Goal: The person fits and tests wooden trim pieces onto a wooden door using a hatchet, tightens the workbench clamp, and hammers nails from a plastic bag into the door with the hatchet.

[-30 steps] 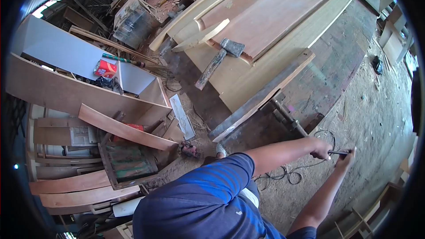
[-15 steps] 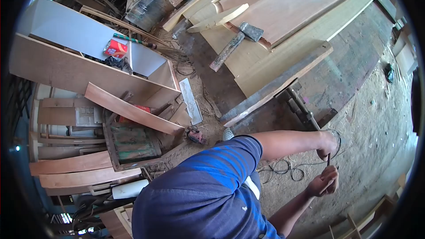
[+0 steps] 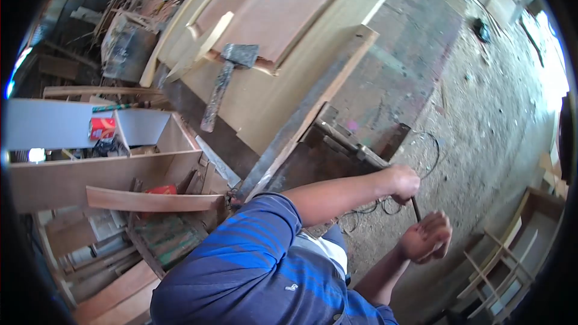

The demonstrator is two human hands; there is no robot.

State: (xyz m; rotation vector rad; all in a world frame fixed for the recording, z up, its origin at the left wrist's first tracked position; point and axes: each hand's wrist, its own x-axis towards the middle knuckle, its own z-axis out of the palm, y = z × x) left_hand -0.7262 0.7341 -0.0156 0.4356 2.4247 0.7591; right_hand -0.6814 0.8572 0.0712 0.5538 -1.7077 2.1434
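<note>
My left hand is closed at the outer end of a bench vise fixed to the workbench's edge. A thin metal vise handle runs down from that hand. At its lower end, my right hand has curled fingers around the bar, though the exact grip is partly hidden. A long board stands along the bench edge beside the vise. On the pale wooden panel lies a hammer with a worn handle, away from both hands.
The workbench carries the panel and a curved wood piece. At left stands a cabinet carcass holding a red box, with a curved plank in front. A lattice wooden frame stands lower right. A cable lies on the dusty floor.
My view has turned, so the bench and hammer shift left and the lattice frame shows more. My left hand stays at the vise; the handle is now slanted and my right hand's fingers look looser.
</note>
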